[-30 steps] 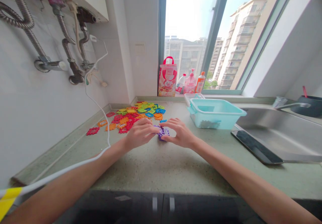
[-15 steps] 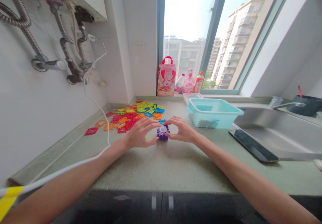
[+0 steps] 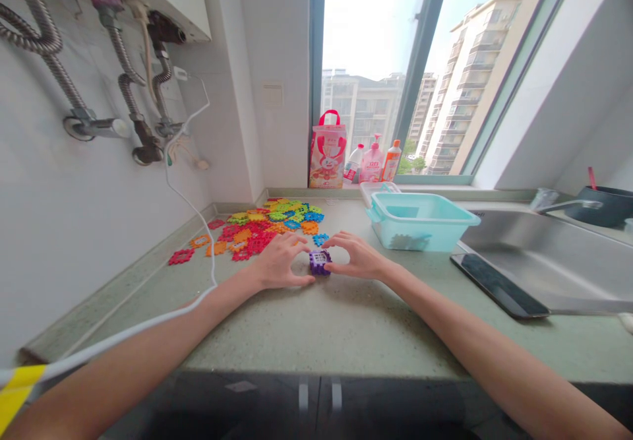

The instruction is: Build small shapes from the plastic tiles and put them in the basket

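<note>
A small purple block (image 3: 320,262) made of notched pieces sits on the countertop between my two hands. My right hand (image 3: 360,256) has its thumb and fingertips on the block's right side and back. My left hand (image 3: 283,261) is at the block's left with thumb and fingers spread, a small gap between it and the block. Flat notched pieces (image 3: 257,235) in red, orange, yellow, green and blue are heaped behind and left of my left hand. One blue piece (image 3: 320,239) lies just behind the block.
A turquoise basin (image 3: 420,235) with dark pieces inside stands at the right. Beside it are a black phone (image 3: 499,284) and a steel sink (image 3: 554,255). A white cable (image 3: 213,255) hangs over my left forearm. Bottles (image 3: 372,161) stand by the window.
My left hand's fingers have come off the block and spread, and its thumb is lower. The block sits slightly turned, and my right hand stays at it.
</note>
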Motion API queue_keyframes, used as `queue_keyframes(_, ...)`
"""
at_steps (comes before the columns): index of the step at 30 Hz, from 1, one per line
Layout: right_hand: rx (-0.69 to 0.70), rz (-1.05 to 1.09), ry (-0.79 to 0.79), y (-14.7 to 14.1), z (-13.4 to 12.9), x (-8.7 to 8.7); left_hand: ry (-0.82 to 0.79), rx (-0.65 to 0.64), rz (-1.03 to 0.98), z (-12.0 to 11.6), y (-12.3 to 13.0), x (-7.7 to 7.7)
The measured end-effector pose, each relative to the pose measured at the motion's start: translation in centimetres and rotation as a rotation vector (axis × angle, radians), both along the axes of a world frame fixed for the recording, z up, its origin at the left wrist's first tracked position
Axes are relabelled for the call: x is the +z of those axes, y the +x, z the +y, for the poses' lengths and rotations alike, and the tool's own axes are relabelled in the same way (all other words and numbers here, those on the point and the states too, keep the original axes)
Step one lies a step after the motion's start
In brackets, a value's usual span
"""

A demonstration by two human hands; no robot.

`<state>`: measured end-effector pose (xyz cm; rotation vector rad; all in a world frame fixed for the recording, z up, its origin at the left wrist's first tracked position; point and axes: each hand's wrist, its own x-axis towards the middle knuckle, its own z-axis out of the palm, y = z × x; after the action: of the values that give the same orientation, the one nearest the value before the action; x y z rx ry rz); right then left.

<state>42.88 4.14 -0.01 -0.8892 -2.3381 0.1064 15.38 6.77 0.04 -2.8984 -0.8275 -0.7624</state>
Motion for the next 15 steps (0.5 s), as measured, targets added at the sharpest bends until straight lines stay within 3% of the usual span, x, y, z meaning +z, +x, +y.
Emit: queue_keyframes(15,-0.071,-0.144,-0.208,-0.1,-0.2,-0.6,-0.133,-0.006,-0.011,-0.2,1.1,-0.5)
